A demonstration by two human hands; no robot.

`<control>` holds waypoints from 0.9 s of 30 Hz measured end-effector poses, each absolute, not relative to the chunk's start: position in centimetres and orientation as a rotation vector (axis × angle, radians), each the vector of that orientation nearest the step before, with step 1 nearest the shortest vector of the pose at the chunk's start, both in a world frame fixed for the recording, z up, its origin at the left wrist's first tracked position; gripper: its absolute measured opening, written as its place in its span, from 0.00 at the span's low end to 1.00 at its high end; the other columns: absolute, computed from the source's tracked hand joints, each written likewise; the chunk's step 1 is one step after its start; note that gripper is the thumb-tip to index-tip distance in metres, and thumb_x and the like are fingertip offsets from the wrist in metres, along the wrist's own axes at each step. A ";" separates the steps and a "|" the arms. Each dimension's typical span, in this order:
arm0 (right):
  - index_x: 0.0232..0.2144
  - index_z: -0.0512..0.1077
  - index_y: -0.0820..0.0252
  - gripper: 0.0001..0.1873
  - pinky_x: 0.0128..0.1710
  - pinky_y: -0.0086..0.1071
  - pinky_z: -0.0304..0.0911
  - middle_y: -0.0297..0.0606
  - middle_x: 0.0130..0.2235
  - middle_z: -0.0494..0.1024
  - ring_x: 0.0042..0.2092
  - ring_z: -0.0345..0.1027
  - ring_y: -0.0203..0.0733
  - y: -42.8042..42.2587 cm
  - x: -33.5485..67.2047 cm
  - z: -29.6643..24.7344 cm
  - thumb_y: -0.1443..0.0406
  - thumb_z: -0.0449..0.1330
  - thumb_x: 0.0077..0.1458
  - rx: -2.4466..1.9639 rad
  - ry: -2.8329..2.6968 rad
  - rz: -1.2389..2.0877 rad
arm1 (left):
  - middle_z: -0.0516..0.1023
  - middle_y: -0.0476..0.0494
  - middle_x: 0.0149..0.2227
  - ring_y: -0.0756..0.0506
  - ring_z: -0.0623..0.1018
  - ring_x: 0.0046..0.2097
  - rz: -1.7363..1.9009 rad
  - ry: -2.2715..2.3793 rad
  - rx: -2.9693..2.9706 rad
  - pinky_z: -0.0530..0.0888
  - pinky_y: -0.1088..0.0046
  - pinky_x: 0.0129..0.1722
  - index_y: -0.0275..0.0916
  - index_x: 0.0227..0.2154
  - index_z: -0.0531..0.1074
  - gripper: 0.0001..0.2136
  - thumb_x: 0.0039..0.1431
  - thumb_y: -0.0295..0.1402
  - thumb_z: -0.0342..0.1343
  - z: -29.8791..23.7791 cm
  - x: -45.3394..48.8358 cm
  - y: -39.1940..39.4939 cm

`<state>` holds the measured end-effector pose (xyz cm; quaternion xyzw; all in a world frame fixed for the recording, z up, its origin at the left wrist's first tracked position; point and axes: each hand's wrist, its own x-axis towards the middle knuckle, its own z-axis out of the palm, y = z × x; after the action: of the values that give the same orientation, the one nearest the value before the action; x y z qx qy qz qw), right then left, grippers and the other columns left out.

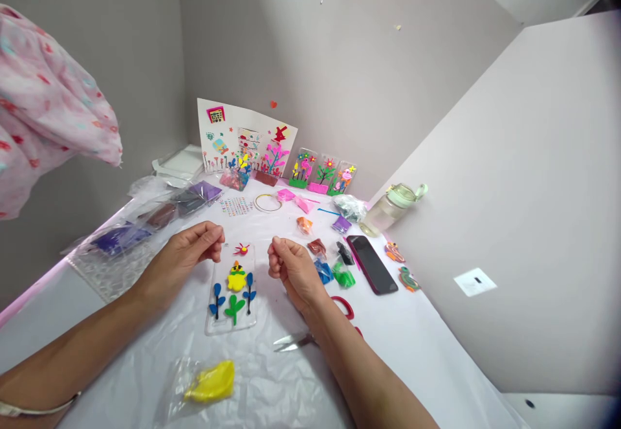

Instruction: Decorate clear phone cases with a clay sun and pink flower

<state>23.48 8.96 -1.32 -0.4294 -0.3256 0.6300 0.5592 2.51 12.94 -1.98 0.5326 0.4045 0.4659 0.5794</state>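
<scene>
At left, the left hand [201,244] has thumb and fingers together; next come the bagged yellow clay [212,382] and, beyond it, the clear panel [221,270] lying on the tabletop [412,345] with a yellow chick [237,280] on it. The right hand [295,266] is likewise curled closed, left of the green packet [344,277], and whether either pinches anything I cannot tell. The step looks like fine finger shaping, and the next move calls for a light, steady touch.

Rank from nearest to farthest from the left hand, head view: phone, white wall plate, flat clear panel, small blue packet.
From the left hand:
1. Flat clear panel: at its lower right.
2. Small blue packet: farther right.
3. Phone: right of the packet.
4. White wall plate: farthest right.
</scene>
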 end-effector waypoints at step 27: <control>0.31 0.81 0.63 0.21 0.28 0.23 0.69 0.34 0.28 0.82 0.27 0.73 0.30 8.8 23.4 -1.8 0.58 0.81 0.36 -1.013 -0.762 1.517 | 0.83 0.48 0.36 0.45 0.82 0.36 1.044 0.924 1.122 0.80 0.67 0.42 0.43 0.37 0.81 0.20 0.45 0.48 0.75 -2.2 2.9 12.6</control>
<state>23.41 8.75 -1.77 -0.4279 -0.3221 0.6409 0.5500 2.94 12.62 -2.18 0.4892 0.4029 0.4550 0.6255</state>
